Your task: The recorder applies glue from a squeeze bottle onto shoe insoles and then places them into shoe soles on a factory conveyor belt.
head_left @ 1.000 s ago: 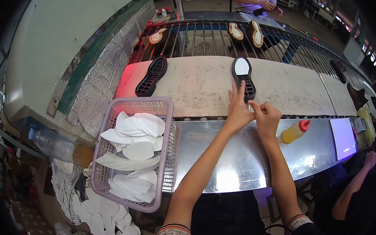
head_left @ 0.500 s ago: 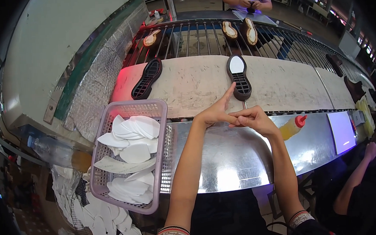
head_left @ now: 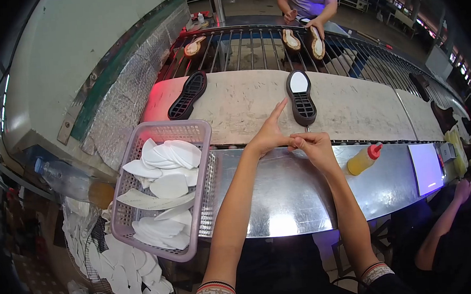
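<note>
Factory line, seen from above. A shiny steel tabletop (head_left: 282, 198) runs across the lower middle of the frame; beyond it a pale, stained conveyor belt (head_left: 351, 102) crosses the middle, and past that a rack of dark metal bars (head_left: 251, 49) fills the upper middle. A grey housing with crinkled foil lagging (head_left: 120, 111) takes the upper left. Bare concrete floor at the top.

The hands meet at frame centre, on the seam between steel and belt. The left hand (head_left: 267, 137) is loose, index finger stretched up and right toward the belt, other fingers curled. The right hand (head_left: 313, 145) has its fingertips pinched together against the left hand's fingers; whether anything small sits in that pinch cannot be told.

A black shoe sole (head_left: 301, 97) with a white insole patch at its heel end lies on the belt just above and right of the hands, near the left index tip but apart from it.

Around: a second black sole (head_left: 188, 95) lies further left on the belt. A lilac plastic basket (head_left: 202, 133) of white insoles sits at the left of the tabletop, beside the left forearm. A yellow squeeze bottle (head_left: 363, 159) with a red cap lies to the right of the right hand. Tan soles (head_left: 291, 39) rest on the rack, where another person's hand (head_left: 314, 26) reaches in at the top.
</note>
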`<state>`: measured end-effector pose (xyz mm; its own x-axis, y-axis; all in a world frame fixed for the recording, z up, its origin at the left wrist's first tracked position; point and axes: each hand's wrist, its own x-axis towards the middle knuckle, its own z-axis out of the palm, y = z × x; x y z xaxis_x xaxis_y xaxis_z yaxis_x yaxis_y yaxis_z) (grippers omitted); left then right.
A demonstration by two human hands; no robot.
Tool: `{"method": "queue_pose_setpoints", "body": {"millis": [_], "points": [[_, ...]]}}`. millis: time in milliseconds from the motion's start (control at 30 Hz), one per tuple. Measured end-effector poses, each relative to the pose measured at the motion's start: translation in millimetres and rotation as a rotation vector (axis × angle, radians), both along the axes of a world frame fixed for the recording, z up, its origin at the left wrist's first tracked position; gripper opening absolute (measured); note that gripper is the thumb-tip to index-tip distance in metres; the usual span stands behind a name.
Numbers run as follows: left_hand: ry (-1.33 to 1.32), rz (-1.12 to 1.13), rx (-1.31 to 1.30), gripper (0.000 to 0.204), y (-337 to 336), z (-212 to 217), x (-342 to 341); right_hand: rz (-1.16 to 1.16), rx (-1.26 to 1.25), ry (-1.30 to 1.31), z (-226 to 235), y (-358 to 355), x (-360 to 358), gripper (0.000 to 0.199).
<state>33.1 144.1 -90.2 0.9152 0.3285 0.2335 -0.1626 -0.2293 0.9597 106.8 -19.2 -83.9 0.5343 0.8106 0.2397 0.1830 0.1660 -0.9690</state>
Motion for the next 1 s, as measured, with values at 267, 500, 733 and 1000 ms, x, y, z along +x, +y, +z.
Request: {"method": "queue_pose_setpoints", "body": {"millis": [267, 500, 733, 1000], "points": [[0.011, 0.116, 0.145, 0.119, -6, -4, 5, -0.095, 0.002, -0.024, -7, -1, 3, 0.022], [-0.111, 0.101, 0.169, 0.131, -10, -4, 5, -0.005, -0.027, 0.077, -6, -4, 12, 0.03], [-0.013, -0.185, -0.229, 0.134, -16, 6, 0, 0.328, -0.103, 0.124, -5, -9, 19, 0.046], [-0.118, -0.011, 0.138, 0.129, -12, 0, 3, 0.085, -0.036, -0.1, 1, -6, 8, 0.033]]}}
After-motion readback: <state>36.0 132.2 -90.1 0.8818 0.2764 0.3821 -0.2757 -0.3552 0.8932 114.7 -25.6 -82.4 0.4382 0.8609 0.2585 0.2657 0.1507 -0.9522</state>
